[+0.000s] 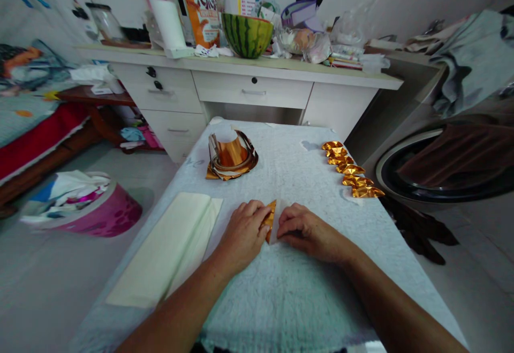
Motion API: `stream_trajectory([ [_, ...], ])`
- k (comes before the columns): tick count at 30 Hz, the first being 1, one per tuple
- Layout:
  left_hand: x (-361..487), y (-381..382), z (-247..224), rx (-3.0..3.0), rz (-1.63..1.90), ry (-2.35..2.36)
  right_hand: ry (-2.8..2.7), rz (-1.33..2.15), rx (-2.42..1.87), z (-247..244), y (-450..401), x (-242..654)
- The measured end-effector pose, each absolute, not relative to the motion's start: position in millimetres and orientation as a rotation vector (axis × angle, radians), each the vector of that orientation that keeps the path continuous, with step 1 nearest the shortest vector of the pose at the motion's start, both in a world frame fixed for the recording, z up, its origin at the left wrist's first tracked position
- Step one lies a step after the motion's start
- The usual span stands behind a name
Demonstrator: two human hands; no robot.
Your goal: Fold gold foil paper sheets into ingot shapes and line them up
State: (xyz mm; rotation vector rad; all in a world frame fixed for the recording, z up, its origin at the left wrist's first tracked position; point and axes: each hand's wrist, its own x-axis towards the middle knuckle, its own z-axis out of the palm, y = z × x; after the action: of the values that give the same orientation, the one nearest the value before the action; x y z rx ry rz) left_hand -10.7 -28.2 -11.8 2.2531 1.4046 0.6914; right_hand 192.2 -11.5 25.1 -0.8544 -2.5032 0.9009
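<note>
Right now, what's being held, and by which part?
A gold-and-white sheet: the left hand holds its gold side, the right hand its pale edge.

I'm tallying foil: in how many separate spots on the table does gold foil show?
3: the curled stack at the back left, a piece between left hand and right hand, and folded pieces along the right edge. Hands may hide some.

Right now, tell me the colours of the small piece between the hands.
The small piece is shiny gold and whitish; head view.
</note>
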Motion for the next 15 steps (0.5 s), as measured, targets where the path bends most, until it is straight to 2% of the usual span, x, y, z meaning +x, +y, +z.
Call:
stream_trajectory([
  [15, -16.5, -32.8, -7.1, 2.23, 0.647, 1.352, -2.428, 0.776, -1.036, 7.8, -11.6, 182.8],
])
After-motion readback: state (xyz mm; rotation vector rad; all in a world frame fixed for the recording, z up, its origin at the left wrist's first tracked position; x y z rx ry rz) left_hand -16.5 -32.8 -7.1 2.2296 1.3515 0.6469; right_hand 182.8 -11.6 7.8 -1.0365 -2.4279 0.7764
